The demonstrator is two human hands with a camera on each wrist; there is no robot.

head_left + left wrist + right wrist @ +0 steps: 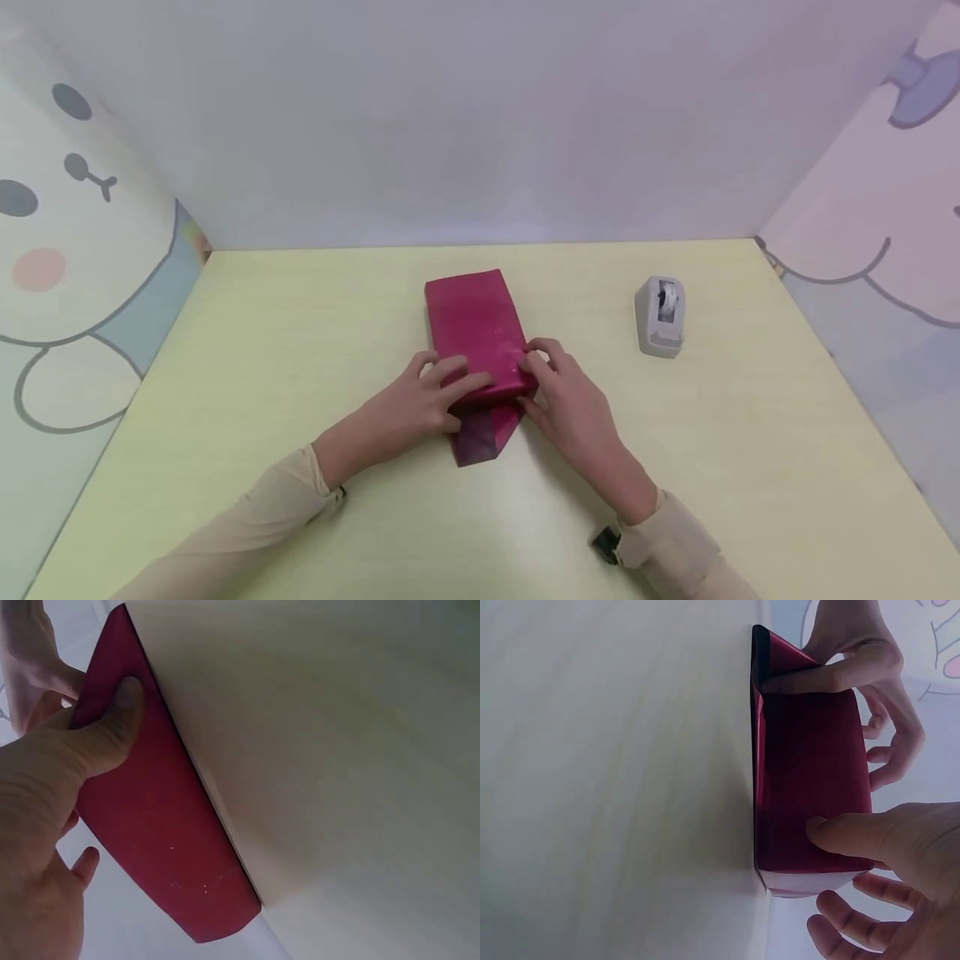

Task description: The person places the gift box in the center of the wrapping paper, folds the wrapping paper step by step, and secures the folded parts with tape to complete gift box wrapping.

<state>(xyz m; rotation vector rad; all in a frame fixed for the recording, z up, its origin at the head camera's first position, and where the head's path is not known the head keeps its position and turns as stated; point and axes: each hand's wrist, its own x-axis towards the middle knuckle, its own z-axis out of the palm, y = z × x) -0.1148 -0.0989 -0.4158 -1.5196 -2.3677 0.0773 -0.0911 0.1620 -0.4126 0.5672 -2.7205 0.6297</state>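
Head view, red package (480,321), tape dispenser (663,332) here alone

Package (478,321) crimson, perhaps magenta.

"How do the arms lie?"
"The left arm (247,521) and right arm (686,546) reach forward, slanting in toward each other."
"And the left hand (427,400)?"
"Back upward, fingers (468,386) spread and slightly bent, thumb (112,731) lower and pressing."
"The right hand (573,408)?"
"Near the left, though apart from it: fingers curled inward, its own thumb (855,834) extended and pressing below them."
"So both hands are gripping?"
"Both."
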